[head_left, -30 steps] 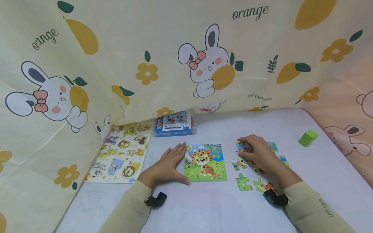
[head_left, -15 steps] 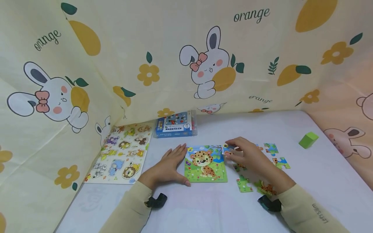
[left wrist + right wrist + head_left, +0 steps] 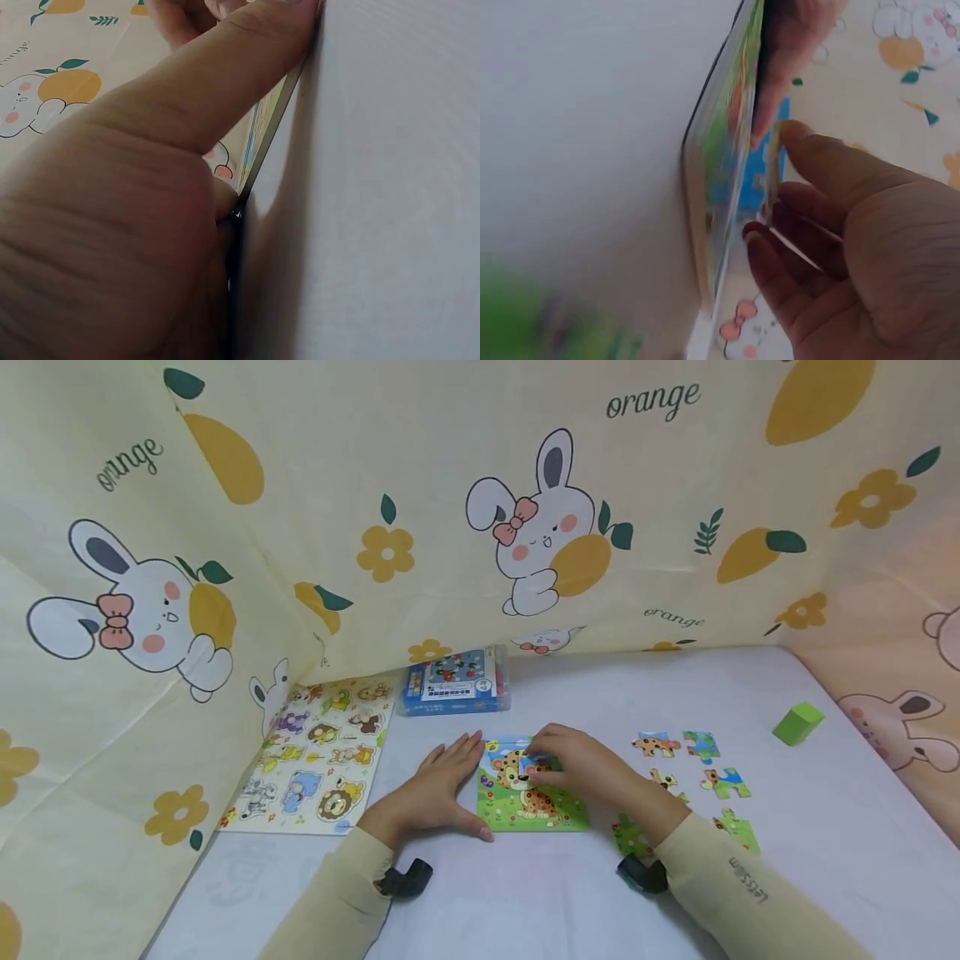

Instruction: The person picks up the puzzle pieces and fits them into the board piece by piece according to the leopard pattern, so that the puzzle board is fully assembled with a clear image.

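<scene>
A square puzzle board [image 3: 498,814] with a spotted leopard cub on green and blue lies flat in front of the person. My left hand [image 3: 429,795] rests along its left edge, fingers spread and thumb at the near corner. Over the board's upper middle, my right hand [image 3: 592,768] pinches a small jigsaw piece [image 3: 773,176] between thumb and fingers. In the right wrist view the piece stands on edge, a little above the board's surface. Loose jigsaw pieces [image 3: 727,782] lie to the right, some partly hidden by the right forearm.
An animal picture board [image 3: 281,820] lies at the left against the curtain. Behind the puzzle sits a blue box in clear plastic [image 3: 450,703]. A green block [image 3: 798,724] stands at the far right. A patterned curtain [image 3: 450,485] closes off the back and sides.
My right hand has moved left from among the loose pieces to over the board, bringing a jigsaw piece along. The left hand has stayed at the board's left edge.
</scene>
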The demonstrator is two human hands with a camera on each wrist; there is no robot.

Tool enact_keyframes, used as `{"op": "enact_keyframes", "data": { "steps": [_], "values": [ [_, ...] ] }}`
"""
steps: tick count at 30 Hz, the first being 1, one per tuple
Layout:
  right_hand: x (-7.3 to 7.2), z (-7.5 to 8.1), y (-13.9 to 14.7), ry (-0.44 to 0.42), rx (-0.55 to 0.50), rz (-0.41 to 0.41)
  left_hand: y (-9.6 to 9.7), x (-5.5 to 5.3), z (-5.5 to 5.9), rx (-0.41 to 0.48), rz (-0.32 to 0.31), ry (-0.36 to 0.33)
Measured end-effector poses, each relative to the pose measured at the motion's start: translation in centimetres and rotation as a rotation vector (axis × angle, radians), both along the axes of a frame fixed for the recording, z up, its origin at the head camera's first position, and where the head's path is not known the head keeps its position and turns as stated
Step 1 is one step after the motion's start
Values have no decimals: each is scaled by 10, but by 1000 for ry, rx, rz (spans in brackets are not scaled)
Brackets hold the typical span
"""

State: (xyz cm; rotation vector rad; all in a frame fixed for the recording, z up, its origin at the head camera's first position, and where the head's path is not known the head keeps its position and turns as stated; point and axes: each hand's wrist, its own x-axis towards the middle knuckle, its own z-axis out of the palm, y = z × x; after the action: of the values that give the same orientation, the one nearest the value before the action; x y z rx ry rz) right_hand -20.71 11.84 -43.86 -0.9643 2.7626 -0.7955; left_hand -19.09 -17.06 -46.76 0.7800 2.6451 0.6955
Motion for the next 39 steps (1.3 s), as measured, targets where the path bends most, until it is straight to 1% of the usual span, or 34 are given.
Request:
{"op": "enact_keyframes", "data": {
  "steps": [6,10,15,20,23,27,33,39],
  "values": [
    [-5,-3,-21,13,90,24,0,0,0,-4,-10,12],
    [-6,-5,-24,30,141,56,1,1,0,-4,-6,7],
    [7,-1,-10,0,187,86,2,0,0,-7,-12,11],
    [21,4,-4,-37,256,148,2,0,0,-37,4,2],
    [26,5,-6,-63,314,136,2,0,-1,-47,5,1],
    [25,2,-10,-64,336,123,1,0,-1,-33,-3,5],
    [16,-2,-20,-74,322,161,0,0,-2,-27,-11,11],
    [10,-1,-26,-103,321,151,-1,0,-1,-17,-15,1]
  ]
}}
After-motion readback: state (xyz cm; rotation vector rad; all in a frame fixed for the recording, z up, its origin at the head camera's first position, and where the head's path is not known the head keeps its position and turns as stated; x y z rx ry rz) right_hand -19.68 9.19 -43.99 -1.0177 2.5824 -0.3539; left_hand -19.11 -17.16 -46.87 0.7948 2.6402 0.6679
